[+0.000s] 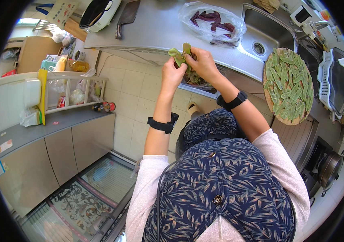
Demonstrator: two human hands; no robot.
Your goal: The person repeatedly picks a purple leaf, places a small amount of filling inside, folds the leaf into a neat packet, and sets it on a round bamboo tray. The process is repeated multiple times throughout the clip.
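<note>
Pinched in my left hand (172, 73) is a green flat bean pod (176, 55), bent and apparently split, held just beyond the counter's front edge. My right hand (203, 63) meets it there, its fingers on an upright green pod piece (186, 47). The fingertips partly hide how the pieces join. Below both hands, a container (200, 91) holds plant scraps, partly covered by my right forearm. On the counter ahead lies an open clear plastic bag (187, 18) with dark purple pods (209, 18) inside. Many flat green pods (290, 81) cover a round wooden board (296, 121) to the right.
A cleaver (127, 16) lies on the steel counter (156, 27), near a white cooker pot (106, 15). The sink (264, 27) is right of the bag. A white dish rack (326, 80) and a lidded pan (330, 169) stand farther right. Low cabinets (57, 151) line the left.
</note>
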